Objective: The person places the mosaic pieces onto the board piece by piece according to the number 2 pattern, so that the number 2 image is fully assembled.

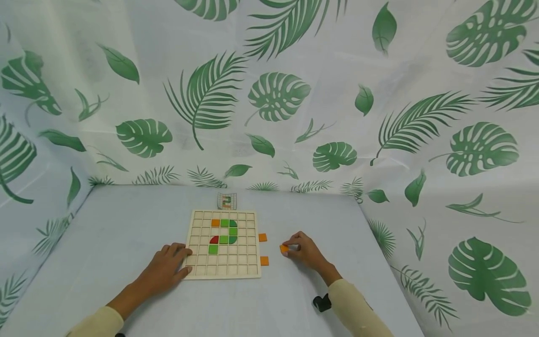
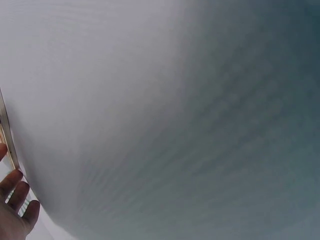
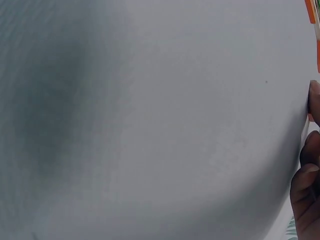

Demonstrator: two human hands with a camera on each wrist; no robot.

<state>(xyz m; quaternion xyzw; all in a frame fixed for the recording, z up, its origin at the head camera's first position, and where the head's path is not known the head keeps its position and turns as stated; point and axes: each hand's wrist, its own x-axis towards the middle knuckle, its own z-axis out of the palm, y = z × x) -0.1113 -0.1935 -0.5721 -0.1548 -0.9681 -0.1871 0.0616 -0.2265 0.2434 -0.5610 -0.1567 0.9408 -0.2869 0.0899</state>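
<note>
A wooden grid board (image 1: 240, 270) lies flat, with orange, green and red tiles set in several of its upper squares. My left hand (image 1: 168, 267) rests at the board's left edge, fingertips and thumb touching the rim; the left wrist view catches its fingers (image 2: 17, 192) at the frame's edge. To the right of the board, my right hand (image 1: 306, 252) pinches an orange square tile (image 1: 284, 249) between thumb and fingers. Between that hand and the board, two more orange tiles, an upper one (image 1: 263, 237) and a lower one (image 1: 264, 260), lie against the right rim.
Just behind the board lies a small pattern card (image 1: 227, 201) printed with a coloured figure on a grid. A pale cloth (image 1: 134, 224) covers the table. Leaf-printed sheeting (image 1: 278, 131) rises at the back and both sides. A black strap piece (image 1: 322, 303) shows by the right sleeve.
</note>
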